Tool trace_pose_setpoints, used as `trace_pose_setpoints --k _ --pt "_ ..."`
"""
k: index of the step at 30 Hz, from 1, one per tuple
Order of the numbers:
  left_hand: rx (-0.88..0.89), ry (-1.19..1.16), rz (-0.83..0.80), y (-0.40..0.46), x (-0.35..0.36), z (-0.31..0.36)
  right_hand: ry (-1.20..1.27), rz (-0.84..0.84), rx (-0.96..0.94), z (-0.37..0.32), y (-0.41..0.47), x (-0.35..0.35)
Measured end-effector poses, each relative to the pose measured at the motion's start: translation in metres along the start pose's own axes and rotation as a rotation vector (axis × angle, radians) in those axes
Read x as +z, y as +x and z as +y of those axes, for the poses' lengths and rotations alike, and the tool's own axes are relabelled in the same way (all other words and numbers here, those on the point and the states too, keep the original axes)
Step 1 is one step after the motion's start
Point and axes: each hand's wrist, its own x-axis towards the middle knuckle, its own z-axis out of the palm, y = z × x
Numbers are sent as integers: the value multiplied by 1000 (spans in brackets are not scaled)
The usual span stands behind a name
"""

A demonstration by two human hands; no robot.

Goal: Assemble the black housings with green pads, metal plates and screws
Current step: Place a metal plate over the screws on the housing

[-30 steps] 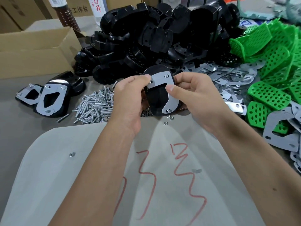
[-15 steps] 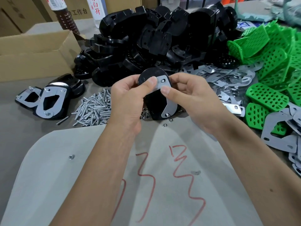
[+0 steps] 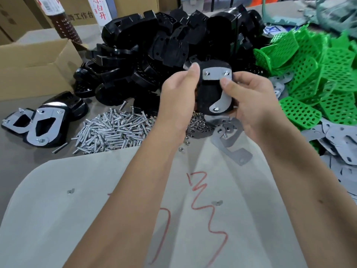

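Above the near edge of the parts heaps, we hold one black housing (image 3: 209, 97) upright between our hands, long axis near-to-far. Right hand (image 3: 251, 105) pinches its metal plate (image 3: 220, 88); left hand (image 3: 177, 93) grips the left edge, equally near.

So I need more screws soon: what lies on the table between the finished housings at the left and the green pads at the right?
In the head view, the screw pile, then loose metal plates.
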Motion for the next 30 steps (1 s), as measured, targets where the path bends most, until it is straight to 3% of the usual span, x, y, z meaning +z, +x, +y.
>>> trace_pose_setpoints --k 3,7,10,17,22,27,30 --pt "169 351 105 0 7 -10 45 169 -7 -2 7 -12" --pt "313 956 -207 -10 9 -19 77 333 -24 -2 12 -25" --pt "320 1113 -301 -13 8 -18 86 331 2 0 12 -24" --pt "201 767 -338 -9 -13 -14 100 291 37 1 10 -19" --pt "205 312 -100 -3 -64 -6 74 147 59 -4 3 -12" --pt "122 65 188 -5 -102 -8 -208 -134 -24 -2 -11 8" --pt "87 -123 251 -1 -103 -7 -296 -191 3 5 -20 27"
